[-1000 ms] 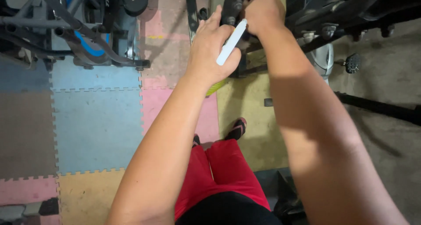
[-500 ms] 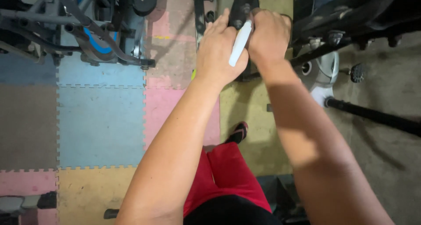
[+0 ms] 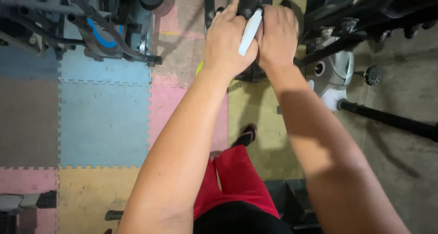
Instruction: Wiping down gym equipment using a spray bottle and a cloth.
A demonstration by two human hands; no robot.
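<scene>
My left hand (image 3: 226,41) and my right hand (image 3: 277,33) are side by side at the top middle, both pressed against a black machine part (image 3: 252,0). A slim white stick-shaped tool (image 3: 250,32) runs between them, gripped in my left hand, with its upper end at the black part. My right hand's fingers curl over the black part; what they hold is hidden. Below, my red shorts (image 3: 237,184) and one sandalled foot (image 3: 245,134) show.
Interlocking foam floor mats in blue (image 3: 102,120), pink, yellow and brown cover the floor. An exercise machine frame with a blue-rimmed wheel (image 3: 102,33) stands upper left. A white and grey exercise bike body (image 3: 335,74) with black bars is on the right, over bare concrete.
Both hands have come together at the black part, and the white tool has swung more upright. The view has shifted slightly downward and closer.
</scene>
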